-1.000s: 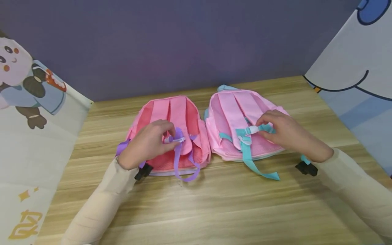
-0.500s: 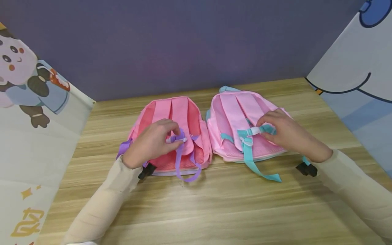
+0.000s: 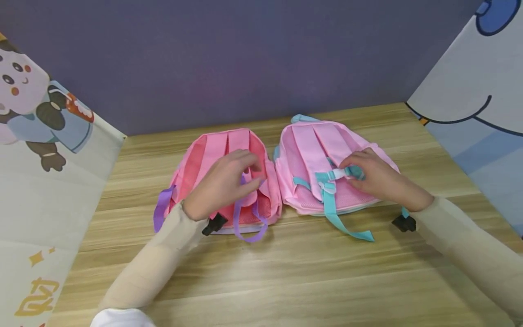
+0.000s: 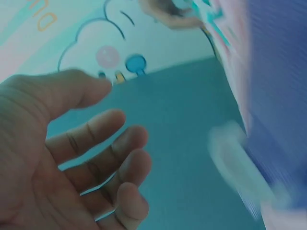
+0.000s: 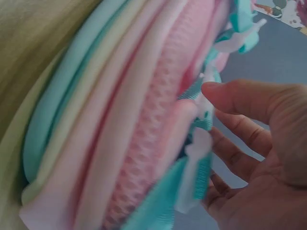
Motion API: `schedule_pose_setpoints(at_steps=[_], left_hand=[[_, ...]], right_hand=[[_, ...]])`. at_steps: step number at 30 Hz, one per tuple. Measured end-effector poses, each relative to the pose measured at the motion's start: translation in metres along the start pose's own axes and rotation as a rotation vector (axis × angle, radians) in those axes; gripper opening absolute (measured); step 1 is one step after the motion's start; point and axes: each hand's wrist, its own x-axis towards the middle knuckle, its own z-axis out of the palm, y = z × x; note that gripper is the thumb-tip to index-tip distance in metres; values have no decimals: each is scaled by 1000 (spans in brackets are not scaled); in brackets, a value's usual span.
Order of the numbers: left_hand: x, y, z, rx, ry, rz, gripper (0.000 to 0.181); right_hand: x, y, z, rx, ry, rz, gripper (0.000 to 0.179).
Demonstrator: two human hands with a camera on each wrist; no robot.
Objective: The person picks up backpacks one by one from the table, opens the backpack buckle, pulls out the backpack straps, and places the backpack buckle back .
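Note:
Two child's backpacks lie side by side, straps up: a coral-pink one (image 3: 214, 152) on the left, a light pink one (image 3: 304, 147) on the right. My left hand (image 3: 229, 184) hovers over the coral backpack, fingers spread and loosely bent, holding nothing. Below it hangs a loop of purple strap (image 3: 250, 239); the hand partly hides this backpack's shoulder straps. On the light pink backpack, my right hand (image 3: 380, 179) pinches the white buckle (image 3: 339, 174) and its teal webbing between thumb and fingers. A loose teal strap end (image 3: 332, 213) trails onto the table.
The wood-grain table (image 3: 265, 281) extends in front of the backpacks. Behind stands a dark purple-grey panel (image 3: 245, 63). Cartoon-printed panels flank the table, left (image 3: 24, 190) and right (image 3: 461, 81). Black buckle pieces (image 3: 214, 224) lie by each forearm.
My left hand has let go of the purple strap's buckle and moved to the right, its fingers opening. The right hand stays at the teal strap's buckle with little movement.

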Motion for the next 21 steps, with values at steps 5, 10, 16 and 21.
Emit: schedule_pose_setpoints(at_steps=[5,10,16,21], left_hand=[[28,26,10,0,0,53,10],[61,47,19,13,-45,81,9],[91,61,37,58,-134,36,15],[104,65,60,124,-228,-12,29]], right_hand=[[5,5,6,14,-8,16,33],[9,8,9,18,-9,14,32],[11,6,5,8,46,-28,33],[15,4,-2,22,74,-65,35]])
